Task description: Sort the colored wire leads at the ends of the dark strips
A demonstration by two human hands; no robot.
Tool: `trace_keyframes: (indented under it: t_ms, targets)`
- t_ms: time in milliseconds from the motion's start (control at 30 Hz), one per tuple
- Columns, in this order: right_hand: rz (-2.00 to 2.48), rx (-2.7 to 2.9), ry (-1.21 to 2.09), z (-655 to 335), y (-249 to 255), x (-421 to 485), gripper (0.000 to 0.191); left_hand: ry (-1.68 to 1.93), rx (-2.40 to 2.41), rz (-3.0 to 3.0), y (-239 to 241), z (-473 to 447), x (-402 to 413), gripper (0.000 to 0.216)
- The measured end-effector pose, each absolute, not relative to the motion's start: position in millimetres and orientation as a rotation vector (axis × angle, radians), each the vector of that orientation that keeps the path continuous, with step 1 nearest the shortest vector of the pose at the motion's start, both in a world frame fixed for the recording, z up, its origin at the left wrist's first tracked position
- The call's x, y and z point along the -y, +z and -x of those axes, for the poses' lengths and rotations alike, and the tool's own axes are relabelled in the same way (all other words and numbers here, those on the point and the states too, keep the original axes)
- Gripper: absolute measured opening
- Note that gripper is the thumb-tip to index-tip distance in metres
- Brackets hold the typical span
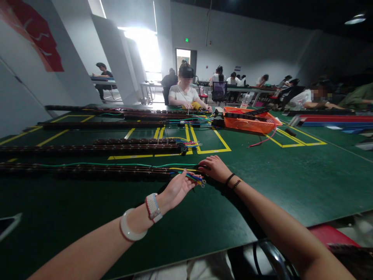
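My left hand [178, 189] is turned palm up, its fingers curled around a bunch of coloured wires [194, 177] with ring terminals [203, 182] at their tips. These wires come out of the right end of a long black cable bundle [116, 171] lying across the table. Just right of it, my right hand [215, 168] is palm down with bent fingers at the end of a yellow and a green wire. What its fingertips pinch, if anything, is hidden. A green wire [116, 165] runs along the top of the bundle.
More black cable bundles [87, 149] lie parallel farther back on the green table [276, 186], which has yellow tape outlines [217, 151]. An orange basket [250, 125] stands beyond my right hand. Across the table sits a co-worker [186, 93]. Blue and red strips [332, 120] lie at the right.
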State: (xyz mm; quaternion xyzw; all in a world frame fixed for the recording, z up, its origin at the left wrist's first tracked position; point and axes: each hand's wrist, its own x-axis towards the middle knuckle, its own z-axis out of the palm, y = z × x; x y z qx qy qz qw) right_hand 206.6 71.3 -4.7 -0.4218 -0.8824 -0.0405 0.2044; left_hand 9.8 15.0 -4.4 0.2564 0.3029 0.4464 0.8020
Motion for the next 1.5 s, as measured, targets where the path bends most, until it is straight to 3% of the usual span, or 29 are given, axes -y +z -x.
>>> trace_keyframes:
  t_ms: [167,300,367,500,667,933,1000,1233,1500]
  targets:
    - [0.879,2.544,-0.129,-212,16,-56,0.033,0.964,-0.629,-0.548,-3,-10,-14,0.025]
    - [0.461,2.734,-0.316,-210,25,-45,0.050,0.958,-0.648,-0.542,1,-11,-12,0.024]
    - [0.380,2.780,-0.415,-206,24,-42,0.047,0.946,-0.659,-0.542,1,-11,-11,0.024]
    - [0.494,2.776,-0.618,-199,21,-40,0.028,0.935,-0.625,-0.579,-2,-9,-12,0.027]
    - [0.656,2.690,-0.519,-196,22,-36,0.027,0.960,-0.626,-0.576,-3,-10,-12,0.026]
    - [1.197,2.423,0.226,-188,14,-44,0.033,0.964,-0.664,-0.585,-1,-12,-13,0.024]
    - [1.245,2.431,0.277,-188,10,-47,0.034,0.968,-0.646,-0.610,-4,-11,-13,0.025]
    - [1.178,2.681,-0.140,-189,3,-49,0.035,0.907,-0.693,-0.602,6,-9,-8,0.033]
    - [1.106,2.719,-0.298,-194,10,-49,0.043,0.890,-0.707,-0.587,6,-6,-9,0.029]
